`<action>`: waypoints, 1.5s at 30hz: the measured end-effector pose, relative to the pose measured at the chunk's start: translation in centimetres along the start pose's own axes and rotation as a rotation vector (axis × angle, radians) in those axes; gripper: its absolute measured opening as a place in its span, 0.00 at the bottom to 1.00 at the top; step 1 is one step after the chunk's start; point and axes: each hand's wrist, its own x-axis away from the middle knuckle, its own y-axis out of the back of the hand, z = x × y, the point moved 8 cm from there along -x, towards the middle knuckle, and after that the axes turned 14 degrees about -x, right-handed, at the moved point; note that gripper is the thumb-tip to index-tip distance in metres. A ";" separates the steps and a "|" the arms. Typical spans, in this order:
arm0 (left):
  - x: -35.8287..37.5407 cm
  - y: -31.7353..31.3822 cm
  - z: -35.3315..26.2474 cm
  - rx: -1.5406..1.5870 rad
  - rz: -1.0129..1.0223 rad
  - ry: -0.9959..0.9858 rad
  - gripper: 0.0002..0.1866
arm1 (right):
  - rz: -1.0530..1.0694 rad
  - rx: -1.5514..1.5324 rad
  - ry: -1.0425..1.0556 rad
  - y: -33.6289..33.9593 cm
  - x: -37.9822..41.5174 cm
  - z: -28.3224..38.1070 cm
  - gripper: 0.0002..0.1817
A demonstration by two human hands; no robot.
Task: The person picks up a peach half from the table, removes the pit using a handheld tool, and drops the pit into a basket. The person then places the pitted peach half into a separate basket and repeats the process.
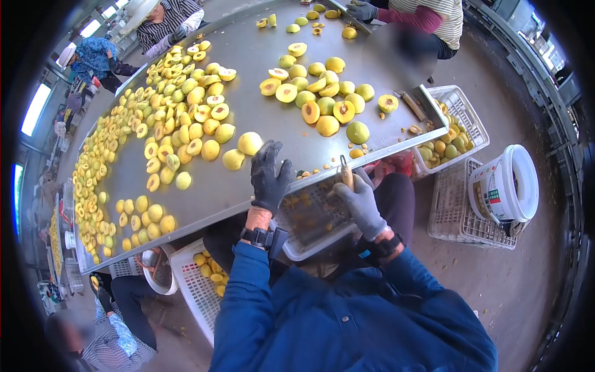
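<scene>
My left hand (271, 177), in a black glove, is over the near edge of the metal table (260, 87). Its fingers are apart and hold nothing. Two yellow peach halves (242, 152) lie just beyond its fingertips, cut faces down. My right hand (361, 208), in a grey glove, is closed around the wooden handle of a pitting tool (347, 177). The tool's narrow metal loop points up and away from me. Loose pits (313, 170) lie along the table edge between my hands. Cut and uncut-looking peaches (327, 93) are grouped ahead of my right hand.
A large spread of peach halves (180, 118) covers the table's left side. Under the edge sits a crate (304, 248); another crate of peaches (455, 105) and a white bucket (505, 183) stand right. Co-workers sit around the table, one (427, 25) at the far right.
</scene>
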 end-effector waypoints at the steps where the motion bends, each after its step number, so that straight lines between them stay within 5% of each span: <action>1: -0.8 -0.9 0.3 -0.066 0.033 -0.014 0.24 | -0.036 -0.019 -0.022 0.9 0.4 -0.4 0.15; 8: -7.8 -11.2 -6.2 -0.172 0.327 -0.319 0.29 | -0.145 0.128 -0.221 2.8 3.3 -2.3 0.14; 12: -8.8 -14.6 -6.3 -0.261 0.455 -0.282 0.30 | -0.096 0.232 0.137 4.1 3.0 -1.7 0.15; 16: -7.9 -13.4 -4.9 -0.289 0.631 -0.187 0.33 | -0.149 0.193 -0.128 5.7 3.5 -2.7 0.15; 18: -6.7 -12.6 -1.9 -0.051 0.416 -0.165 0.28 | -0.100 0.262 -0.034 5.6 3.2 -2.2 0.17; 20: -4.3 -10.2 0.5 0.729 0.610 0.384 0.26 | -0.036 0.319 0.112 5.1 2.8 -1.9 0.17; 22: -1.4 -6.2 0.4 1.306 0.429 0.609 0.19 | 0.036 0.509 0.167 2.5 2.8 0.7 0.18; 26: 1.7 2.6 -2.8 0.579 0.178 0.140 0.20 | 0.226 0.718 0.364 -3.8 3.9 3.4 0.18; 31: 5.3 4.9 -4.7 0.989 0.114 0.520 0.37 | 0.347 0.795 0.549 -8.3 6.3 4.5 0.15; 34: 6.5 5.7 -5.8 1.136 0.068 0.672 0.36 | 0.359 0.804 0.524 -8.9 7.2 4.7 0.15; 37: 6.3 7.2 -6.9 1.026 -0.016 0.533 0.32 | 0.346 0.791 0.543 -9.3 8.0 5.4 0.14; 40: 6.6 7.2 -7.2 1.065 -0.068 0.602 0.30 | 0.326 0.808 0.494 -9.2 8.1 4.5 0.14; 45: 6.5 8.3 -6.7 0.681 -0.068 0.474 0.30 | 0.426 0.699 0.300 -9.2 8.4 4.3 0.14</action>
